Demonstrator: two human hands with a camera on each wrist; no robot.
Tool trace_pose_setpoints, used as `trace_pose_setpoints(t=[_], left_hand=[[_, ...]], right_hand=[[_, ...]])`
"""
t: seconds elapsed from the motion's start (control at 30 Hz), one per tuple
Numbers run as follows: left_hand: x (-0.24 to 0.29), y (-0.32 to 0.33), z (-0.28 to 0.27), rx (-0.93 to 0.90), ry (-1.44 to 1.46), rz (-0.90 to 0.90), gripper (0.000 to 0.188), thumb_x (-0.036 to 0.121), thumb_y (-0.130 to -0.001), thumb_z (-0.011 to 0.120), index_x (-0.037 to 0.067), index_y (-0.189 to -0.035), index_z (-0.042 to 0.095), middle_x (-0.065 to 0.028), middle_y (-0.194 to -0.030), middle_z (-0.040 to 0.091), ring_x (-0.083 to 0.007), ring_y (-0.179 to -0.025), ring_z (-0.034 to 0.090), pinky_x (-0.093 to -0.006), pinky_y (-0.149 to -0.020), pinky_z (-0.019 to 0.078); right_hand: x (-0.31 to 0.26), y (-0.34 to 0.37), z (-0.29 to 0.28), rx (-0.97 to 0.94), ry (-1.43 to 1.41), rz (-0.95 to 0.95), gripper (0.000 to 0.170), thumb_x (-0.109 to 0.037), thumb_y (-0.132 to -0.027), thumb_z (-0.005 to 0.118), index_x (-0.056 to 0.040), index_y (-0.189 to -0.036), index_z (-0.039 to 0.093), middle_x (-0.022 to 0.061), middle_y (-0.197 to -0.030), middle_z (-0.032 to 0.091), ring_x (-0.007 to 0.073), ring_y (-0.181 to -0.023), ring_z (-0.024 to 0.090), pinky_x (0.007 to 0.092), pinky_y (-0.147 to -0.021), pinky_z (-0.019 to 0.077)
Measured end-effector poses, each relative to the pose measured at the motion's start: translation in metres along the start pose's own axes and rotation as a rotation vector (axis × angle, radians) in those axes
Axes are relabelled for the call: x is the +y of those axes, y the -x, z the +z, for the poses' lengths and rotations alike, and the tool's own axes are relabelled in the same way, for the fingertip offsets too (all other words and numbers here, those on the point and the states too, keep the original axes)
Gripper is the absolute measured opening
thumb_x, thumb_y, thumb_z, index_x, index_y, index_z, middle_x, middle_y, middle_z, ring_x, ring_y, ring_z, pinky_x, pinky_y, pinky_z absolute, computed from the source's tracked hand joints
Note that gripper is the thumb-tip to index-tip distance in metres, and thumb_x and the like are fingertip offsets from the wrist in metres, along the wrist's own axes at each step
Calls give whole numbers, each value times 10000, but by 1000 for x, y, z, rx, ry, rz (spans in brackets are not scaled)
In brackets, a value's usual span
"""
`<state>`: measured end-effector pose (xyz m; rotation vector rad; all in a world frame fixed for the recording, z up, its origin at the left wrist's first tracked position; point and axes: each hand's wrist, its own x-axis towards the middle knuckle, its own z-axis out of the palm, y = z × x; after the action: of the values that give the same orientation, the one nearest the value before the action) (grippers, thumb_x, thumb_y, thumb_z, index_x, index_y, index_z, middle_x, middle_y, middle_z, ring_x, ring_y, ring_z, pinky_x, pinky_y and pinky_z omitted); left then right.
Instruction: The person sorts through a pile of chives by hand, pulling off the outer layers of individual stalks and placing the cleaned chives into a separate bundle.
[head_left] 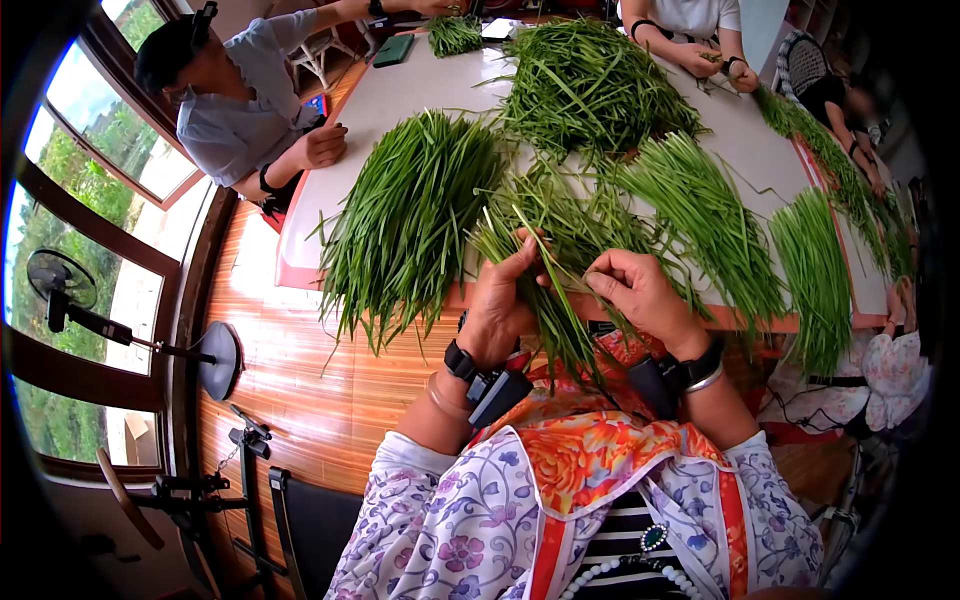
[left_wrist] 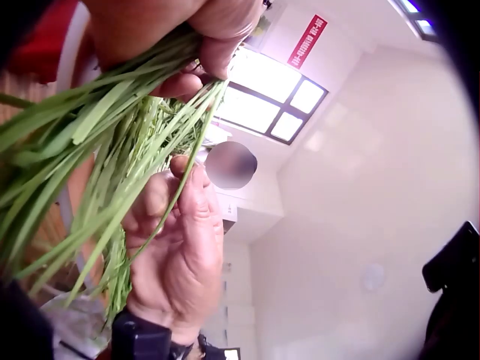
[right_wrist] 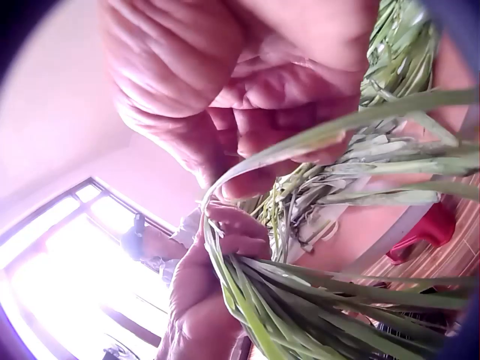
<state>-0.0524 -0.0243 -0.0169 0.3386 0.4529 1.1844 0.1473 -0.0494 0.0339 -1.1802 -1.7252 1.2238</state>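
Observation:
My left hand [head_left: 500, 302] grips a bunch of garlic chives [head_left: 562, 330] near one end, and the long green blades hang down toward my lap. Beside it, my right hand [head_left: 648, 298] pinches a thin blade at the bunch's edge between thumb and forefinger. In the left wrist view the bunch [left_wrist: 82, 142] fans out below the gripping fingers, with the right hand [left_wrist: 176, 247] close behind. A single pale blade [right_wrist: 300, 142] bends past the right fingertips in the right wrist view. Loose, tangled chives [head_left: 570, 215] lie on the table just beyond both hands.
A thick heap of chives [head_left: 410, 215] hangs over the near table edge at left. A larger heap [head_left: 590, 90] lies behind, with laid-out bundles [head_left: 705, 215] at right. Around the table [head_left: 330, 235] are other people, one at the left [head_left: 245, 110]. A fan [head_left: 62, 285] stands by the windows.

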Motion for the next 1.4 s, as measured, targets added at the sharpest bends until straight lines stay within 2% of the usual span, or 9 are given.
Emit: trace_pose_setpoints(t=[0.13,0.37,0.57,0.67,0.7,0.83,1.03,1.23,1.4], left_hand=[[1,0,5,3,-82,7,149,120,-930,608,73,-1069,587,-22,-949,627,-105,-765,581,-222,-580,462],[-4,1,13,-27,-174,17,149,113,-928,611,69,-1069,591,-27,-964,631,-94,-771,586,-213,-571,456],[-8,3,19,-51,-182,-41,150,129,-943,590,61,-1076,593,-24,-954,629,-88,-758,582,-206,-573,450],[-10,4,17,-60,-172,-73,166,150,-952,580,52,-1086,590,-29,-952,628,-93,-748,574,-201,-572,444],[-11,4,17,-61,-176,-77,174,159,-954,578,48,-1089,589,-31,-951,627,-95,-744,571,-200,-572,441],[-11,4,18,-93,-186,-107,209,204,-964,570,44,-1099,584,-39,-931,627,-102,-729,558,-202,-580,447],[-11,4,15,-124,-101,-184,217,212,-954,591,50,-1097,581,-33,-883,620,-118,-714,556,-220,-617,477],[-9,9,26,-98,-217,-159,153,139,-916,643,50,-1030,593,-29,-813,608,-104,-665,549,-233,-630,492],[-5,10,27,-131,-315,-176,119,104,-910,639,38,-1003,602,-31,-804,606,-106,-657,541,-217,-587,453]], right_hand=[[-6,-4,4,21,-175,24,151,-126,-942,605,11,-879,610,-23,-692,575,32,-619,494,213,-543,403],[-7,-16,18,133,82,-123,146,-106,-881,672,24,-876,606,28,-655,607,55,-606,545,229,-543,445],[6,-20,15,82,-145,-107,106,-76,-902,642,11,-861,599,6,-717,627,54,-622,548,216,-550,451],[-2,-17,8,76,-279,26,82,-68,-913,624,-5,-869,595,-8,-746,626,40,-613,522,206,-534,430],[0,-17,7,100,-288,-15,74,-75,-919,616,-14,-885,594,-19,-734,607,20,-587,477,189,-500,385],[2,-17,1,156,-379,22,95,-111,-928,613,-22,-904,591,-34,-704,563,7,-551,432,178,-460,327],[2,-22,-7,235,-426,13,112,-140,-936,601,-39,-889,586,-27,-684,556,21,-527,428,177,-469,340],[-4,-26,-15,175,-698,56,103,-148,-950,567,-46,-944,576,36,-776,644,71,-579,556,184,-494,423],[-10,-29,-17,215,-787,25,90,-136,-956,551,-51,-979,569,60,-901,667,124,-734,650,208,-569,513]])
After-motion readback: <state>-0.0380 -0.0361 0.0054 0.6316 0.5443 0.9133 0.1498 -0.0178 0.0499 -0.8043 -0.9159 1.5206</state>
